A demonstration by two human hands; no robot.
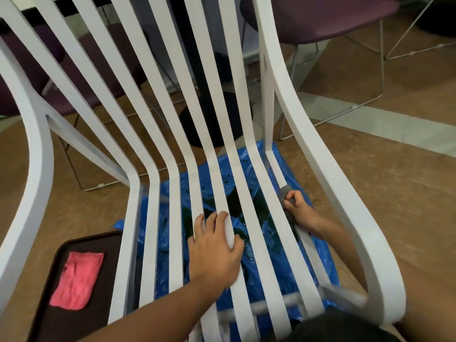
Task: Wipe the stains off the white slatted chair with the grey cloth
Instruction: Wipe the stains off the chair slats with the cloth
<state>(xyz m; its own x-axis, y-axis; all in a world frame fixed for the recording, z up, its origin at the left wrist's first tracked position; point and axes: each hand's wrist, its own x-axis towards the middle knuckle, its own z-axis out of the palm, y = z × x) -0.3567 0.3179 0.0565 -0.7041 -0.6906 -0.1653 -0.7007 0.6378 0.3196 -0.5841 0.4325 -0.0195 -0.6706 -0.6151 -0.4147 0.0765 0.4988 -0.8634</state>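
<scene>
The white slatted chair (pixel 172 149) fills the head view, its seat slats running toward me. My left hand (pixel 214 248) lies across the middle seat slats, fingers draped over them. My right hand (pixel 297 206) reaches up between the outermost right seat slat and the right armrest and grips the grey cloth (pixel 283 193), holding it against that slat's side. A strip of the cloth hangs down below the hand. No stain shows on the slats I can see.
A blue plastic sheet (pixel 318 255) with dark wet patches lies on the floor under the seat. A dark tray (pixel 49 314) with a pink cloth (pixel 76 280) sits at the lower left. Purple wire-legged chairs (pixel 320 18) and a black table base (pixel 214 119) stand behind.
</scene>
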